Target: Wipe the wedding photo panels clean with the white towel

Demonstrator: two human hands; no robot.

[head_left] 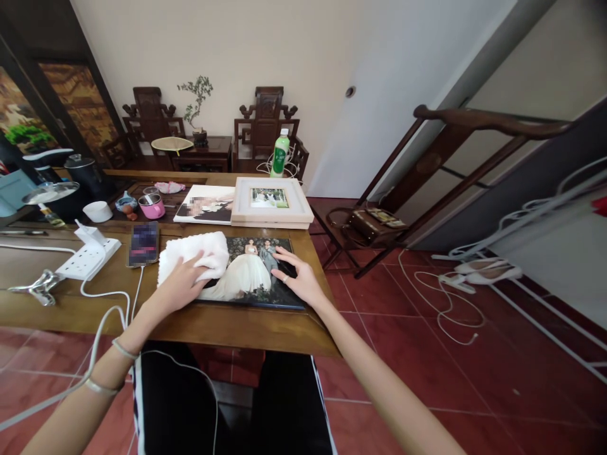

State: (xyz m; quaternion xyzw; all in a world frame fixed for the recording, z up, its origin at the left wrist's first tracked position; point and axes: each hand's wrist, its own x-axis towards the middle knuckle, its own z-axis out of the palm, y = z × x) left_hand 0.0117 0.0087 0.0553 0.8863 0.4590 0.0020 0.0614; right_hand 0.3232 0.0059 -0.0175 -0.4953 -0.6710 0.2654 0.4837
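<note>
A dark wedding photo panel (pixel 246 268) lies flat near the table's front edge, showing a couple with a long white dress. My left hand (pixel 183 281) grips a folded white cloth (pixel 194 249), which covers the panel's left end; part of the fingers sinks into its folds. On the panel's right side rests my right hand (pixel 298 278), fingers spread, a ring on one of them, holding nothing. Behind the panel sit a pale framed picture (pixel 270 196) and, to its left, a white-edged photo panel (pixel 206 205).
Left of the cloth are a phone (pixel 143 244), a white power strip (pixel 88 258) with cables, a metal ornament (pixel 40 289), a pink cup (pixel 151 205) and a white bowl (pixel 98 212). A green bottle (pixel 280 153) stands behind the frame. A wooden chair (pixel 408 170) is at right.
</note>
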